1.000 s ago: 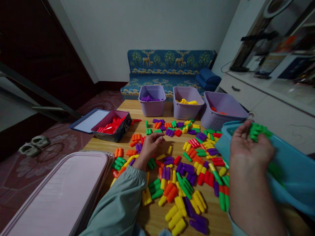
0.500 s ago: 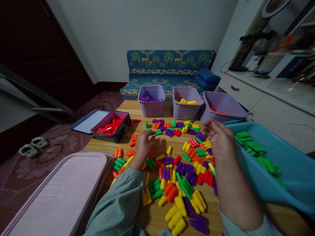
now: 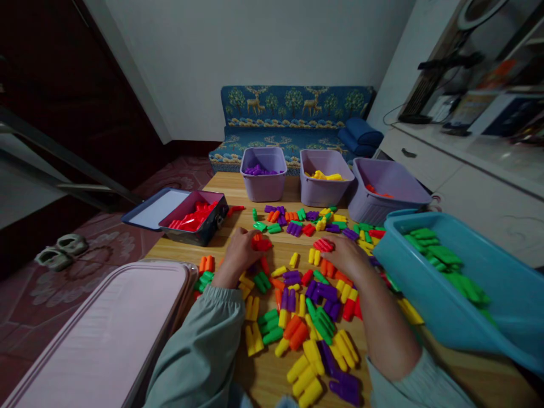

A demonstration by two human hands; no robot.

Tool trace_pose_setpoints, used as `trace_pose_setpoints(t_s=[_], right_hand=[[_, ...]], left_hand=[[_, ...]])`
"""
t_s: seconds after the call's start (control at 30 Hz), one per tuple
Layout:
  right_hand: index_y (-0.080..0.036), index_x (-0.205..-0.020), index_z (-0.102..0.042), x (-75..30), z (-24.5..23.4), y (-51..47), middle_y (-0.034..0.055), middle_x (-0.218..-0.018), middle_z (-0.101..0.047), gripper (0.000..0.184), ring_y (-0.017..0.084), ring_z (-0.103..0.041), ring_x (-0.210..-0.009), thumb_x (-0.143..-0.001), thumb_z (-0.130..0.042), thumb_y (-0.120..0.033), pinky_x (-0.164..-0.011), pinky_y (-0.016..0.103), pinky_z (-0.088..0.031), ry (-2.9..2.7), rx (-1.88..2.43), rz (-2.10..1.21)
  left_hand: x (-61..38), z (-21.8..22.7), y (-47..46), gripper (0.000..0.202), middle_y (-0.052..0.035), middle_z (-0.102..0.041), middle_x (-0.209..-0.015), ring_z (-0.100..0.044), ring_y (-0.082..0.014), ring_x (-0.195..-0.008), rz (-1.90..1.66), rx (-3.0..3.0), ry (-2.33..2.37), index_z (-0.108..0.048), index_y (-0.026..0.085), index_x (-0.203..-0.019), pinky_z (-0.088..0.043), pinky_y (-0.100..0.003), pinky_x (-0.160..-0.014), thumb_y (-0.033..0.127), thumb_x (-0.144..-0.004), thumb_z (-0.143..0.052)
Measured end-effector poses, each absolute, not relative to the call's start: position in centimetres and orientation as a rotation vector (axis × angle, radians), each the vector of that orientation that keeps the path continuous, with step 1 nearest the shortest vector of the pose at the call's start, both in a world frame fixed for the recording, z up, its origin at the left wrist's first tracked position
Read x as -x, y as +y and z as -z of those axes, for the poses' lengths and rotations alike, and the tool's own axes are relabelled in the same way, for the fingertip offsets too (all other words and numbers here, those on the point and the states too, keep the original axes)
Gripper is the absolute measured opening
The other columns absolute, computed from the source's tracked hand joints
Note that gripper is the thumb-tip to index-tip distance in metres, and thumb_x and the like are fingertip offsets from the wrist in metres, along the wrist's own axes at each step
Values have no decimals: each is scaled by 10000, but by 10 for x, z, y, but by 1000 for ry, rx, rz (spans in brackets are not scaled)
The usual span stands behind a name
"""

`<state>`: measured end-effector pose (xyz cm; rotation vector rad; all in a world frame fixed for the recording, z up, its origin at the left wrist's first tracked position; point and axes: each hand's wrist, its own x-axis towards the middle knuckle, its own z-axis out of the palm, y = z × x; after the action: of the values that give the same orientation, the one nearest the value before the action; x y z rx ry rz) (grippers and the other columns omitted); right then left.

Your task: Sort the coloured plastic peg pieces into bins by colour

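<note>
My left hand (image 3: 240,256) is closed round red finger-shaped plastic pieces (image 3: 260,243) at the left side of the pile, its fingertips partly hidden. Across the pile, my right hand (image 3: 346,256) reaches down with its fingers on a red hand-shaped plastic piece (image 3: 323,245). Yellow pieces (image 3: 314,256) lie just beside that hand. Between and below both hands, many pieces in purple (image 3: 325,291), green (image 3: 267,326), orange (image 3: 296,332) and yellow (image 3: 305,381) are spread over the wooden table (image 3: 255,379).
Lilac bins hold purple (image 3: 264,187), yellow (image 3: 325,195) and orange-red pieces (image 3: 382,204). A blue tub (image 3: 442,317) with green pieces stands right. An open tin box (image 3: 204,235) of red pieces stands left, behind a pink lid (image 3: 106,334). A patterned sofa (image 3: 297,136) is behind.
My right hand has moved left and down from beside the blue tub onto the red piece, which has shifted left. Red pieces now show at my left hand's fingers.
</note>
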<state>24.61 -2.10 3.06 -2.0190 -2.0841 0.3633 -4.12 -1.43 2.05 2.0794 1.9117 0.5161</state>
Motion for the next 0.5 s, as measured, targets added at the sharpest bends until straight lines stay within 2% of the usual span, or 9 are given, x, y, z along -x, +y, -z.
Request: trace_pose_setpoints(t_s=[0.13, 0.27, 0.4, 0.5], right_hand=[[-188, -1191, -672, -217, -21, -23, 106, -1118, -666, 423, 191, -666, -835, -769, -646, -179, -757, 290, -505, -2071, 1783, -541], [-190, -1242, -623, -195, -15, -27, 93, -1123, -626, 500, 113, -632, -688, -750, -623, -99, -718, 258, -509, -2013, 1622, -656], [-160, -1271, -594, -188, -15, -28, 117, -1166, -606, 551, 102, -609, -668, -729, -676, -113, -728, 266, -512, -1915, 1684, -643], [-169, -1168, -661, -187, -16, -29, 88, -1089, -645, 435, 120, -603, -698, -737, -676, -111, -718, 259, -499, -1903, 1694, -649]], left_hand=[[21, -14, -12, 498, -107, -631, -1032, -610, -210, -912, -714, -2141, 1466, -690, 151, -1157, -494, -322, -846, 234, -676, -791], [9, -10, -12, 511, -100, -628, -1006, -615, -171, -798, -771, -2032, 1313, -662, 114, -1193, -517, -299, -740, 184, -696, -760], [8, -6, -12, 575, -114, -607, -1091, -628, -175, -834, -796, -1981, 1268, -644, 122, -1221, -534, -314, -772, 149, -662, -776], [6, -5, -13, 603, -132, -556, -1181, -610, -224, -993, -824, -2057, 1245, -650, 142, -1214, -526, -356, -870, 120, -628, -790]])
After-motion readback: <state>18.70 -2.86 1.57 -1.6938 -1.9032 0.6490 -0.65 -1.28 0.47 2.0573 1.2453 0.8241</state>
